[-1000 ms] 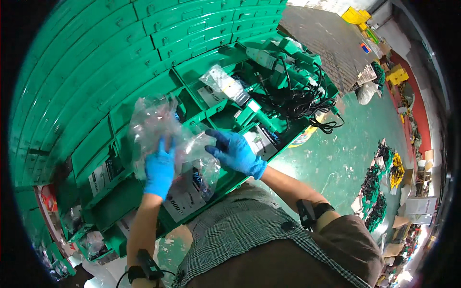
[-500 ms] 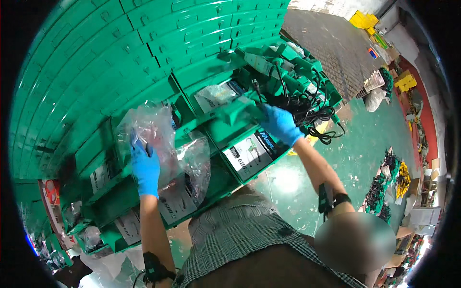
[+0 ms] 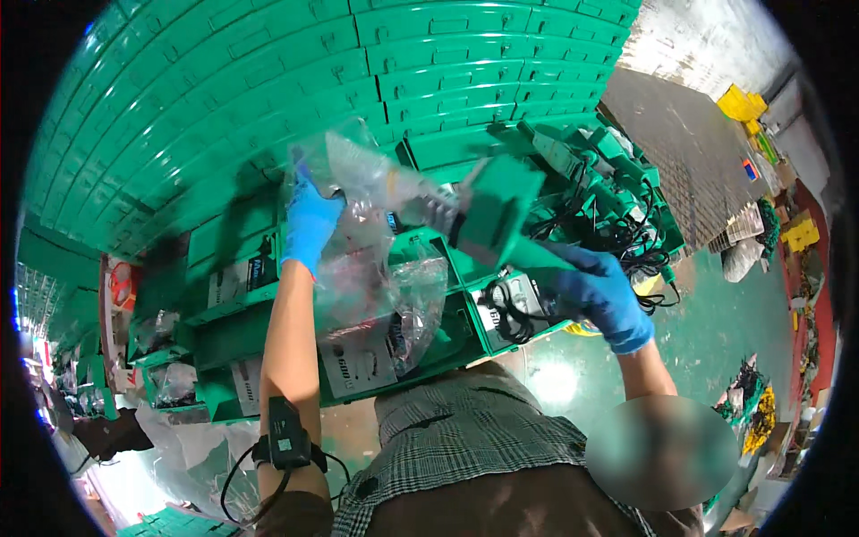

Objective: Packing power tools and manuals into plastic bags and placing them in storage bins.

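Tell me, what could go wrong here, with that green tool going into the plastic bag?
The clear plastic bag is held up by the left hand alone, so it might sag or tear as the green power tool enters. The right hand grips the tool by one end, so it could slip. Black cables lie tangled in the open green bins below and might snag.

Motion-blurred green tool [image 3: 497, 210]; bag contents [image 3: 376, 268] indistinct behind plastic.

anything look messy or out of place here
Yes: a tangle of black cables spills over the green bins at upper right, and crumpled clear plastic bags hang loosely below the left hand.
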`<action>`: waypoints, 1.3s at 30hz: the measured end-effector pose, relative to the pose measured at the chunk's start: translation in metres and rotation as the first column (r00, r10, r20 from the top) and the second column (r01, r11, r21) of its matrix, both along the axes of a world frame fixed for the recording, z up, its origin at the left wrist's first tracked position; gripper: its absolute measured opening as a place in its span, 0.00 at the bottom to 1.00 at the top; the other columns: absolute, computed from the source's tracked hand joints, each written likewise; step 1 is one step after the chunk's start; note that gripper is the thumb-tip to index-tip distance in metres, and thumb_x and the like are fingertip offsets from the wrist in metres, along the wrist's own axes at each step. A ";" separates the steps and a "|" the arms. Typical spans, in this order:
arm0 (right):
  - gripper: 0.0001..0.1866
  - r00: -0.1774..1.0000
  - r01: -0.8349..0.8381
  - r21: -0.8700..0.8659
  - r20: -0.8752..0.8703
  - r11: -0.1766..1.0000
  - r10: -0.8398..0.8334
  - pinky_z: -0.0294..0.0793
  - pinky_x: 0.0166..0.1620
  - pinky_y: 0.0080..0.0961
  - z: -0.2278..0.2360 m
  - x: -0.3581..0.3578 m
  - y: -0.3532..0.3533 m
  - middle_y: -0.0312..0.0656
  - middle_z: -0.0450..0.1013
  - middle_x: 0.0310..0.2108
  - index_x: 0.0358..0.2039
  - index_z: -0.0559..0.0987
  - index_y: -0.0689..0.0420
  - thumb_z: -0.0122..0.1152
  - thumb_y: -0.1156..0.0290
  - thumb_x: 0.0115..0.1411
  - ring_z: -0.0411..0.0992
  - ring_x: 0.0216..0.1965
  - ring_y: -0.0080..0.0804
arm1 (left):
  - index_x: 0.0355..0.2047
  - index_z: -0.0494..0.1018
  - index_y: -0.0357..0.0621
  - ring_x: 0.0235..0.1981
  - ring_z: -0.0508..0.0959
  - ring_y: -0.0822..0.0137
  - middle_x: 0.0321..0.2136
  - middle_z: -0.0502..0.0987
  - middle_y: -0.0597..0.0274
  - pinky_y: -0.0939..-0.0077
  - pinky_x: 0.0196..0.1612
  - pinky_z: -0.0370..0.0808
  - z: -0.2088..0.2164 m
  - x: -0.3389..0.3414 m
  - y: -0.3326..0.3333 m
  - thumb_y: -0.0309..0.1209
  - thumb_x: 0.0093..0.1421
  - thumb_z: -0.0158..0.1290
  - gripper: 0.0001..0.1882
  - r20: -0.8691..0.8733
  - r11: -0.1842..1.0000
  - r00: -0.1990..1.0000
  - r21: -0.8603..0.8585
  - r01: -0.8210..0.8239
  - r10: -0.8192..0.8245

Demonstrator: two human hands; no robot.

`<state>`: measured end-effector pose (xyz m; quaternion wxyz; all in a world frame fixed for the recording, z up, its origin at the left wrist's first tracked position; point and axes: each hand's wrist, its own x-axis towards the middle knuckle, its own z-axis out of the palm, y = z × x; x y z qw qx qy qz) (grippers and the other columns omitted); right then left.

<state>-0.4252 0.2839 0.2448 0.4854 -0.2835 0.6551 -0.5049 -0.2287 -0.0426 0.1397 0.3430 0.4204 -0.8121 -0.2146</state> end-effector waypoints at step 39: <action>0.37 0.777 -0.517 -0.606 -0.035 0.605 0.629 0.71 0.47 0.30 -0.102 0.131 -0.105 0.48 0.63 0.53 0.58 0.58 0.60 0.62 0.75 0.49 0.63 0.54 0.33 | 0.48 0.67 0.36 0.38 0.74 0.67 0.51 0.67 0.58 0.75 0.38 0.73 0.049 0.121 0.240 0.19 0.51 0.48 0.21 -0.553 0.905 0.801 0.184 0.384 -0.228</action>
